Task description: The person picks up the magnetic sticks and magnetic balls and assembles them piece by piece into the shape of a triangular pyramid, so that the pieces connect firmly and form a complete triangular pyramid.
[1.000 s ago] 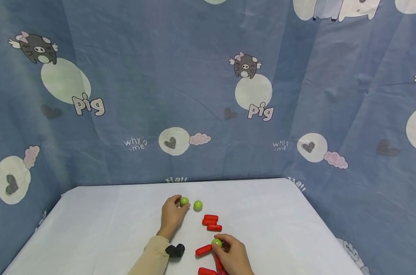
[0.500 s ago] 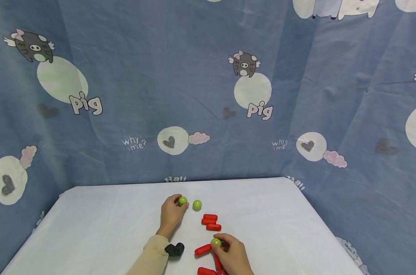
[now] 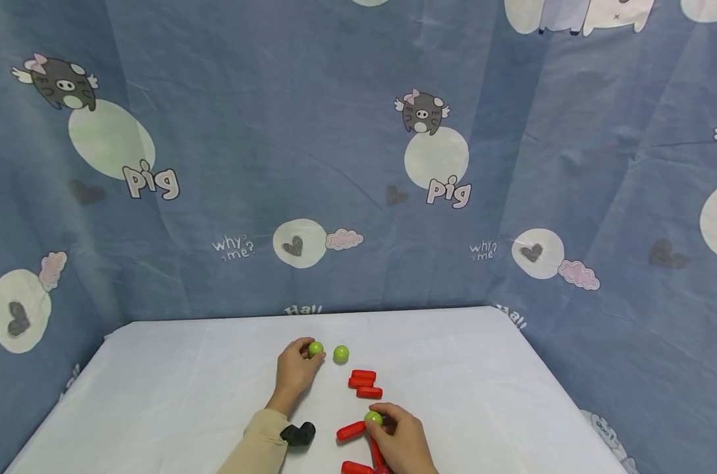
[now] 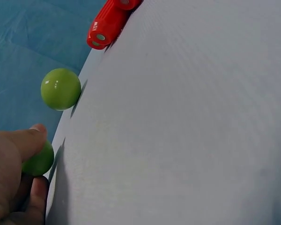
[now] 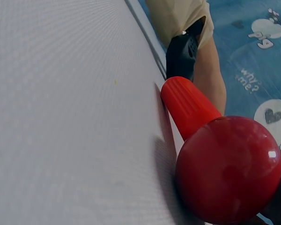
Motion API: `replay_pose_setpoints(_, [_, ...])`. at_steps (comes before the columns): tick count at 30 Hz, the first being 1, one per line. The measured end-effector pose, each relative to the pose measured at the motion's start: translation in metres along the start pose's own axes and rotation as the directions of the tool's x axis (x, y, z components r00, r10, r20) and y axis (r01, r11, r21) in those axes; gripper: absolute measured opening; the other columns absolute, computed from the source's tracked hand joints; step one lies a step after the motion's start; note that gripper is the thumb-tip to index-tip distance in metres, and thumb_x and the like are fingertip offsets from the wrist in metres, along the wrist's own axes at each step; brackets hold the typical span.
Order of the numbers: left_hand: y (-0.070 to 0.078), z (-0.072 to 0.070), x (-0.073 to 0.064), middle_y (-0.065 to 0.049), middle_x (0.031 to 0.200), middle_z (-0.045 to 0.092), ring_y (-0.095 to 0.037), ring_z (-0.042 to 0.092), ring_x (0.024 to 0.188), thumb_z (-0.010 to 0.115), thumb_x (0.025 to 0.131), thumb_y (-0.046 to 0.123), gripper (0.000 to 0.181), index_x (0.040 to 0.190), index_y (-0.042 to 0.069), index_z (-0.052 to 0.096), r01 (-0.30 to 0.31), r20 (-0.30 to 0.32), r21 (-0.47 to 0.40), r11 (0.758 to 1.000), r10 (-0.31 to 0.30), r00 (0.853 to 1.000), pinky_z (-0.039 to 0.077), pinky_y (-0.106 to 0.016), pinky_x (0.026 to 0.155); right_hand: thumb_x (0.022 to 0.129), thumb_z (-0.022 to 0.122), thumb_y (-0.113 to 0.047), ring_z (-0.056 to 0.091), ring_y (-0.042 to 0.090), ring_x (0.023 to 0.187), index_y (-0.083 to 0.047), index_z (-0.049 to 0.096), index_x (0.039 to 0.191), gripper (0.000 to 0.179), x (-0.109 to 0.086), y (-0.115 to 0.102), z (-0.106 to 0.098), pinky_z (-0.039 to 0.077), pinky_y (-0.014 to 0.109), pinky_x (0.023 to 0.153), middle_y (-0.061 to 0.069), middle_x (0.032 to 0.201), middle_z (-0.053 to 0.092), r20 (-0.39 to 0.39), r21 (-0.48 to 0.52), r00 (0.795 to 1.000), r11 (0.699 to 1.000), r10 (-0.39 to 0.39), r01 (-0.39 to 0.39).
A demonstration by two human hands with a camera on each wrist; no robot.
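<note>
One green ball (image 3: 316,349) is pinched between thumb and fingers of the left hand (image 3: 295,373), pretty close to the tabletop's (image 3: 482,368) far edge. A second green ball (image 3: 341,355) is parked just right of it, with three red sticks (image 3: 369,393) laid roughly side by side a bit further from that edge. Well back from the far edge, a third green ball (image 3: 372,419) is gripped by thumb and fingertips of the right hand (image 3: 408,441). A shiny red ball (image 5: 228,169) is mostly covered by that hand from above.
</note>
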State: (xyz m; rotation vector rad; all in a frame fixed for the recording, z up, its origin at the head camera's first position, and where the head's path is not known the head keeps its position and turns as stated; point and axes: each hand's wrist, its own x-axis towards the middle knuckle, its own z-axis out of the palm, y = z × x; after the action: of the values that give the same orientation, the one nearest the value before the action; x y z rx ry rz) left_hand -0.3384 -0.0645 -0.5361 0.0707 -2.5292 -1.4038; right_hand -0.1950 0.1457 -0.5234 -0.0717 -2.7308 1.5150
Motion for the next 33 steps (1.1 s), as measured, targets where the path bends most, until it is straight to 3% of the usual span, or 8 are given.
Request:
replay_pose_setpoints(8, [-0.003,-0.005,-0.007,-0.019,0.118,0.068,-0.031,0.068,0.108,0.079,0.089,0.015,0.04,0.125,0.001,0.067,0.001,0.027,-0.001,1.0,-0.001,1.0,0.057,-0.042,0.092,0.09,0.077,-0.026,0.057,0.014,0.084,-0.015,0.074,0.117,0.029,0.0,0.0,0.0,0.048,0.021,0.07,-0.001,0.1,0.068,-0.002,-0.011,1.0,1.0,-0.001,0.001])
replay_pose_setpoints(21, [-0.008,-0.018,-0.033,-0.016,0.119,0.071,-0.029,0.069,0.111,0.078,0.09,0.018,0.039,0.124,0.004,0.069,0.01,0.116,-0.029,1.0,-0.006,0.993,0.058,-0.04,0.093,0.09,0.076,-0.022,0.057,0.011,0.081,-0.014,0.073,0.117,0.028,-0.002,0.0,0.0,0.047,0.019,0.067,-0.003,0.095,0.068,-0.006,-0.012,1.0,1.0,-0.015,0.015])
replay_pose_setpoints(33, [-0.006,-0.031,-0.058,-0.009,0.116,0.072,-0.022,0.068,0.11,0.082,0.087,0.019,0.039,0.123,0.009,0.07,0.039,0.168,-0.059,0.997,-0.029,0.985,0.058,-0.031,0.09,0.09,0.075,-0.023,0.058,0.01,0.081,-0.014,0.073,0.117,0.028,-0.002,0.0,0.0,0.048,0.02,0.069,-0.002,0.096,0.069,-0.012,-0.01,0.999,0.999,-0.033,0.032])
